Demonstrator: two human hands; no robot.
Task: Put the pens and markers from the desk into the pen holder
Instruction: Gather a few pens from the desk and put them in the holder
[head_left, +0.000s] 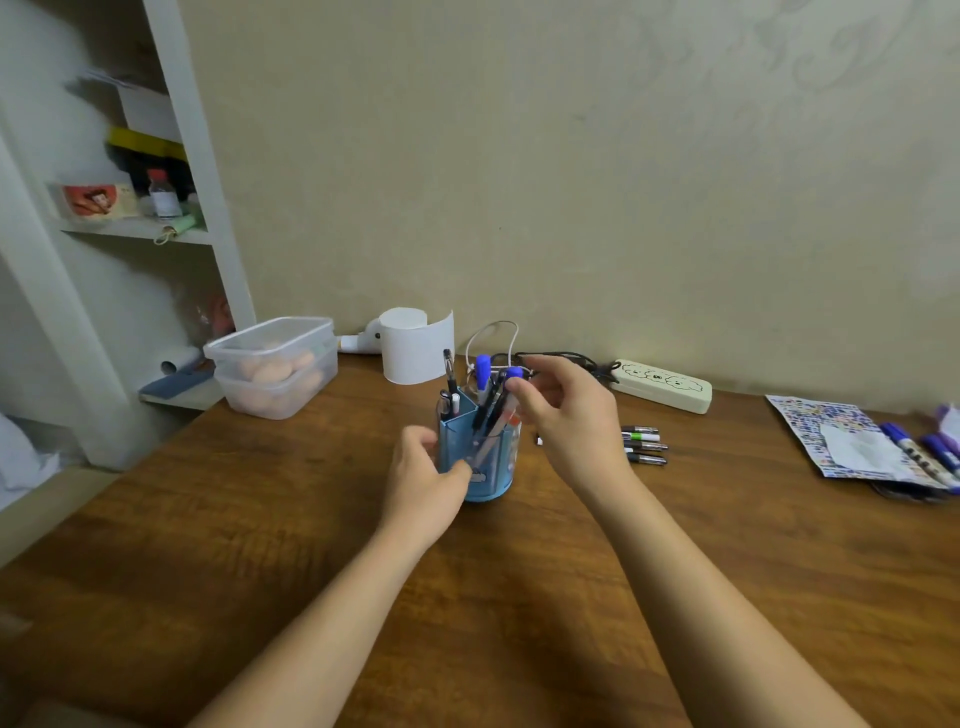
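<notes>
A blue pen holder (485, 465) stands upright mid-desk with several pens and blue-capped markers (483, 370) sticking out. My left hand (423, 480) grips the holder's left side. My right hand (563, 415) hovers at the holder's upper right, thumb and forefinger pinching the blue-capped top of a marker (514, 375) that stands in the holder. Several small markers (644, 445) lie side by side on the desk just right of my right hand. Two or three blue markers (922, 457) lie at the far right on a patterned sheet.
A clear lidded plastic box (275, 364) sits at the back left, with a white paper roll (415, 345) beside it. Cables (498, 338) and a cream power strip (662, 387) lie along the wall. A patterned sheet (831, 436) is at right. White shelves (130, 228) stand on the left.
</notes>
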